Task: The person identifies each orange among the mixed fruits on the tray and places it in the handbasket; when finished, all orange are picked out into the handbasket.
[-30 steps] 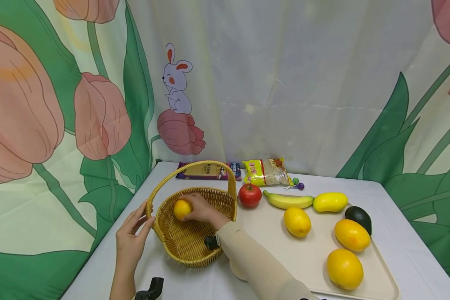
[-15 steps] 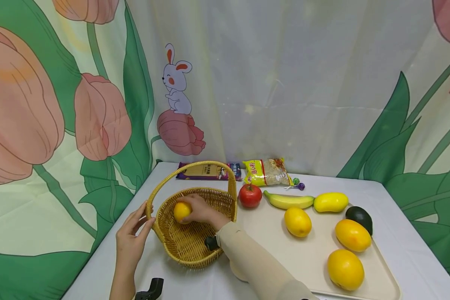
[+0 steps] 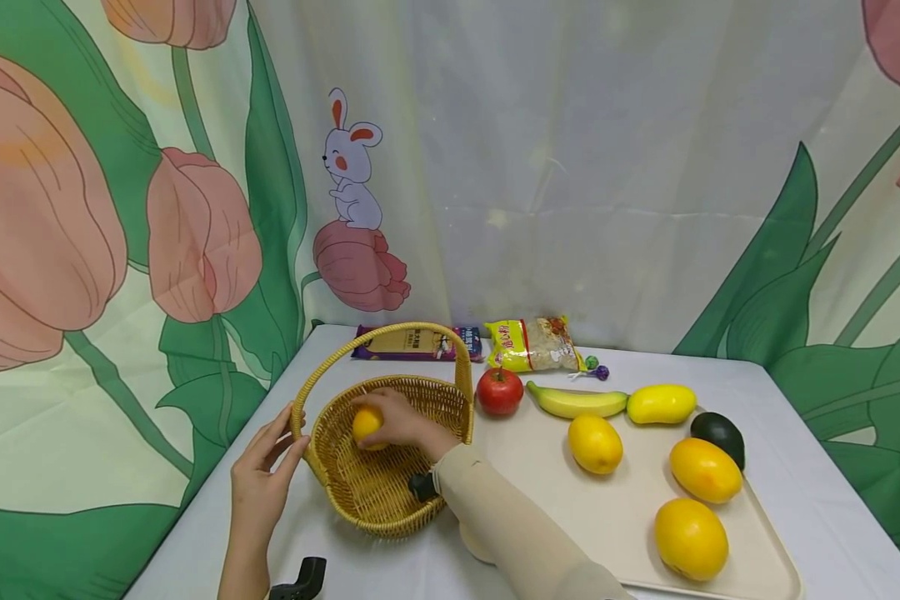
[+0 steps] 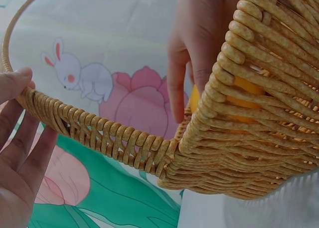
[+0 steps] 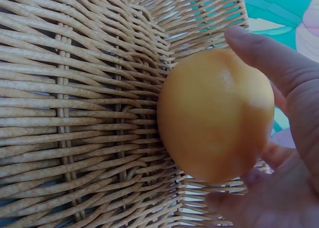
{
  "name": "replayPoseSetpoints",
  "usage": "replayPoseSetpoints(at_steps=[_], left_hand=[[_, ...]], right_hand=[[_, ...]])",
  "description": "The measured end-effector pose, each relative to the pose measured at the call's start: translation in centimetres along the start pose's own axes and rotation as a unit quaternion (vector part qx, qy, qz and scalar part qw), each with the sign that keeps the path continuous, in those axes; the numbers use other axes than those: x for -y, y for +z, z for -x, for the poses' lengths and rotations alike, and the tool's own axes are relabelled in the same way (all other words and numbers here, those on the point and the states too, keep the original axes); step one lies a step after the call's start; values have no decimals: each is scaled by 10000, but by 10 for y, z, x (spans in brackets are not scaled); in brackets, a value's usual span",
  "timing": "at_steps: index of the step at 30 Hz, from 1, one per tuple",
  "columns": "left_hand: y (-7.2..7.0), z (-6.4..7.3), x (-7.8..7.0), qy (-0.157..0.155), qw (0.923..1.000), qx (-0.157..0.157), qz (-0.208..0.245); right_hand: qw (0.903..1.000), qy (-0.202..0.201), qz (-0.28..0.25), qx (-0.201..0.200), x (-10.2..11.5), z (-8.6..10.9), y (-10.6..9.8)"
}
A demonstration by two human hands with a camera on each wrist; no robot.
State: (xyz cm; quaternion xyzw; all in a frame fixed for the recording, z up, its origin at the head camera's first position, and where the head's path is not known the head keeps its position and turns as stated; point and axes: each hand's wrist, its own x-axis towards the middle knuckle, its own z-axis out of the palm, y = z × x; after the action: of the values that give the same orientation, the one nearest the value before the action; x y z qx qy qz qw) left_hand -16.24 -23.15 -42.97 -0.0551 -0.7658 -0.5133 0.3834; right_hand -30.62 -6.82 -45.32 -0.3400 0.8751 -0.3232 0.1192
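A wicker basket [image 3: 378,492] with a tall arched handle stands on the left part of the table. My left hand [image 3: 262,475] holds the base of the handle between thumb and fingers, seen close in the left wrist view. Inside the basket lies a smooth, round orange [image 5: 214,115] against the woven wicker. Around it my right hand [image 3: 397,417] is loosely spread. In the right wrist view the thumb is extended above the fruit and the fingers are below it. The basket's side hides much of the fruit in the left wrist view.
Right of the basket a cream tray [image 3: 547,500] bears a tomato [image 3: 499,392], a banana [image 3: 577,402], several yellow fruits and a dark green avocado [image 3: 718,437]. Behind are a purple packet [image 3: 420,343], a yellow bag [image 3: 536,344] and lollipops [image 3: 596,369].
The orange has shifted slightly right and down under my right hand, which stays almost in place with loosened fingers. My left hand remains on the basket handle.
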Motion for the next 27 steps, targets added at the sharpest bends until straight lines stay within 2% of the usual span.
replayPoseSetpoints(at_steps=[10, 17, 27], left_hand=[[1, 1, 3, 263, 9995, 28, 170], [-1, 1, 4, -3, 9999, 138, -22], [-1, 0, 1, -32, 9999, 77, -136]], right_hand=[[9995, -188, -187, -177, 3, 1, -13], [9991, -270, -282, -175, 20, 9, -35], [9995, -304, -104, -23, 41, 33, -66]])
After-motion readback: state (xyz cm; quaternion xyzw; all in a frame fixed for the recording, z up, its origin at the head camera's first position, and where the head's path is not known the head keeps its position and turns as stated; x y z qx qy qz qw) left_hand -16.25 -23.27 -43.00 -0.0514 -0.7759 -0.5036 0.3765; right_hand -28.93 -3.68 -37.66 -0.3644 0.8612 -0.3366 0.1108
